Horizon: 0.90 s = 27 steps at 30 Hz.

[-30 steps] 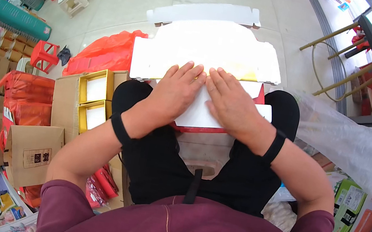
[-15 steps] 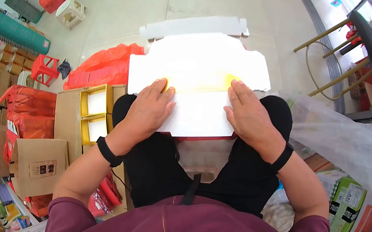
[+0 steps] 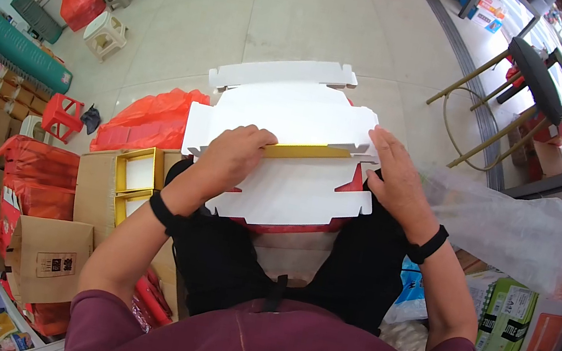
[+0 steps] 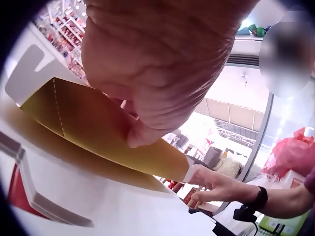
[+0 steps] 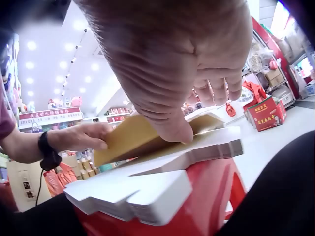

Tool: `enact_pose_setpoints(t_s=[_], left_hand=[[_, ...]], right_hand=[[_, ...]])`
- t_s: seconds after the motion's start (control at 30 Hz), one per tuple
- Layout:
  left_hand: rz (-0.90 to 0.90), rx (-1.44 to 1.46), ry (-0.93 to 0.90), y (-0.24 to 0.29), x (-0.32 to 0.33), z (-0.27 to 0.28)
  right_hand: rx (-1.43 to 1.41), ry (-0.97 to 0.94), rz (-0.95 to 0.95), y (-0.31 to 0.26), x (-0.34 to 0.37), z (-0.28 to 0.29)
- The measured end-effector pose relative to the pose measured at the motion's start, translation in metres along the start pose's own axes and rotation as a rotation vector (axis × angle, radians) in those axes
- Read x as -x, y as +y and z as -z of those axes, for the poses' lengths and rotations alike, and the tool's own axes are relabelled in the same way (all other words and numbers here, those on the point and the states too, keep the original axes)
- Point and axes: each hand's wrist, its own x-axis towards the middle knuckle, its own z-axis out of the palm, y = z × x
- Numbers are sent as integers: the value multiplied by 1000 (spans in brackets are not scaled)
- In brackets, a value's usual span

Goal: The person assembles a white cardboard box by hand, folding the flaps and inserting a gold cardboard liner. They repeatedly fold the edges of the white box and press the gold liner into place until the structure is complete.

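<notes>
One long gold flap (image 3: 307,153), axis left to right: left hand (image 3: 232,158) pinches it toward left end; right hand (image 3: 402,185), fingers fairly straight, by right end.

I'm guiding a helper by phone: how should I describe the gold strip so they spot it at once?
In the middle of the head view, find the large white cardboard. Across it, the left hand pinches a narrow gold strip. Unlike the two open gold boxes off to the left, which have white bottoms, this is a long band rising from the cardboard.
</notes>
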Motion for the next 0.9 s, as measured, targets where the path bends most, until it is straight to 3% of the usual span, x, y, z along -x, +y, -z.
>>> enact_pose_setpoints(t_s=[0.1, 0.23, 0.37, 0.47, 0.6, 0.63, 0.7, 0.83, 0.9], left_hand=[[-252, -184, 96, 5, 8, 26], [-334, -320, 251, 6, 20, 43], [-255, -408, 369, -33, 18, 35], [-131, -356, 356, -50, 12, 23], [-144, -51, 141, -5, 19, 7], [-262, -136, 103, 7, 23, 3], [-255, -270, -134, 24, 33, 1], [-162, -400, -109, 20, 60, 8], [-55, -409, -183, 27, 73, 12]], right_hand=[[2, 49, 18, 4, -3, 6], [62, 77, 257, -9, -2, 20], [41, 13, 385, -63, 11, 5], [18, -95, 340, -81, 18, -31], [-14, -112, 292, -90, 22, -45], [-16, -106, 286, -91, 21, -45], [-22, -149, 276, -91, 23, -41], [-58, -163, 286, -91, 23, -33], [-64, -162, 298, -89, 22, -33]])
